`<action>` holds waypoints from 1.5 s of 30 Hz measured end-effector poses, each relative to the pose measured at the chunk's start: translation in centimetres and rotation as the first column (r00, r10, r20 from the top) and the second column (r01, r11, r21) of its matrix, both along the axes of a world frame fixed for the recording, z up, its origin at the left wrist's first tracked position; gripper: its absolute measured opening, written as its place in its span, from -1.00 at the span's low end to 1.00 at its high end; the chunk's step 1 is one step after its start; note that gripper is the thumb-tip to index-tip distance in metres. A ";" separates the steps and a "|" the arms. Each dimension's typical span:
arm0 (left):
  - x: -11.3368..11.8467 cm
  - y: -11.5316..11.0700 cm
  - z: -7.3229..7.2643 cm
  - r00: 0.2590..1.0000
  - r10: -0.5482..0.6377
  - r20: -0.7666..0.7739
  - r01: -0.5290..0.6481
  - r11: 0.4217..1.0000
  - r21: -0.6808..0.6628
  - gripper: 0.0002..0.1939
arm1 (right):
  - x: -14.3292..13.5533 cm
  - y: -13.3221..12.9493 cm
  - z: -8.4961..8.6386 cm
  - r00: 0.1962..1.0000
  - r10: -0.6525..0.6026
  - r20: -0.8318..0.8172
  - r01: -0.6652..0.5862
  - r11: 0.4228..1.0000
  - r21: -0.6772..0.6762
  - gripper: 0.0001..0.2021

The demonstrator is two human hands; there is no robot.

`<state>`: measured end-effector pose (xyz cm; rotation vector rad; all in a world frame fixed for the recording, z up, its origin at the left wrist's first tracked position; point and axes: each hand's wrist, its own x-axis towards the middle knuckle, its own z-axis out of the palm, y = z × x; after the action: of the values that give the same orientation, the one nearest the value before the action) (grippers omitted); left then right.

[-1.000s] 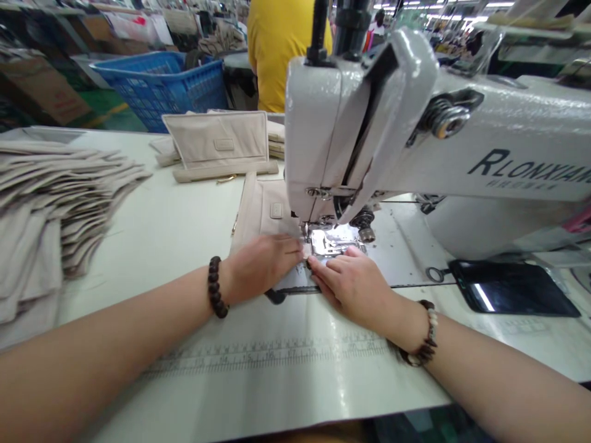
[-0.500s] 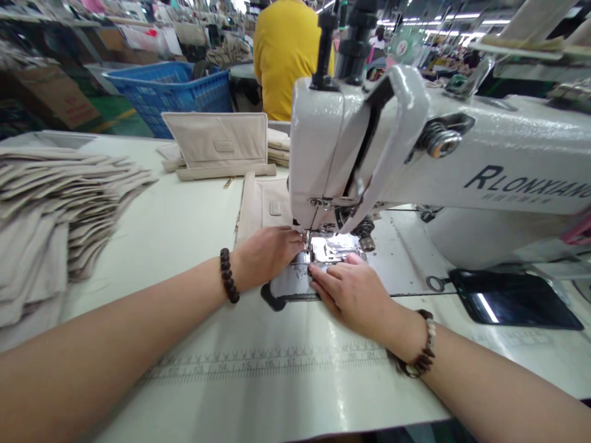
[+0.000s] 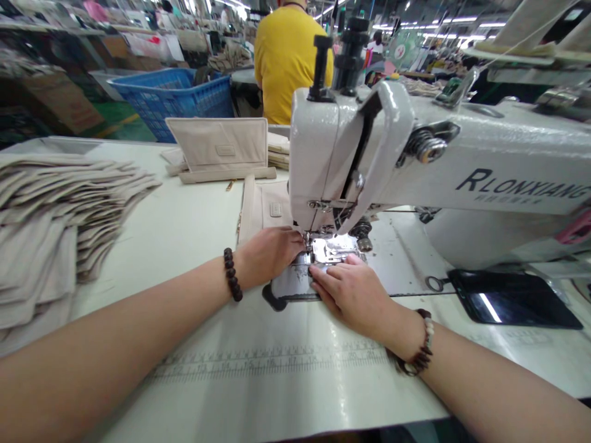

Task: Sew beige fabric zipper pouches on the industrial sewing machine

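My left hand is at the needle area of the white sewing machine, its fingers bent and pressed together on the near edge of a beige fabric piece. This piece has a small stitched label and a zipper along its left side; part of it lies hidden behind the machine head. Fingertips and fabric edge are hard to make out there. Just right of the needle, my right hand lies flat, fingers stretched out on the metal plate, with nothing visible held in it.
Stacked beige fabric pieces lie at the left. A beige flap piece stands propped at the back. A phone and small scissors rest at the right. Beyond the table are a blue basket and a person in yellow.
The camera view has shifted slightly, so the background sits a little lower. Both hands stay nearly where they were, and the fabric shows no clear movement.
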<state>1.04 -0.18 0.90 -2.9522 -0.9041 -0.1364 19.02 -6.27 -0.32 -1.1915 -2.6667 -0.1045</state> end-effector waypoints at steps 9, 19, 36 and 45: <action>-1.5 1.1 1.9 0.994 0.025 -0.102 -0.030 0.998 -0.047 -0.80 | 0.0 -0.2 0.2 0.999 -0.010 0.039 0.012 0.999 -0.039 -0.74; -3.4 -10.3 2.1 0.995 0.034 -0.091 -0.024 0.994 0.108 -0.61 | 1.3 -1.0 1.7 0.981 0.153 -0.120 -0.153 0.988 0.007 -0.48; -0.4 -10.5 2.7 0.988 -0.104 0.117 0.078 0.975 0.208 -0.61 | 1.2 -4.0 3.2 0.928 0.372 -0.024 -0.333 0.856 0.395 -0.82; -0.4 -8.9 1.4 0.988 -0.093 0.122 0.076 0.988 0.134 -0.61 | 0.8 -3.1 1.9 0.959 0.281 -0.026 -0.269 0.936 0.226 -0.76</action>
<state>0.67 -9.09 2.26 -2.8890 -0.7518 -0.3775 19.78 -9.33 1.62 -0.7354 -2.6554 -0.3049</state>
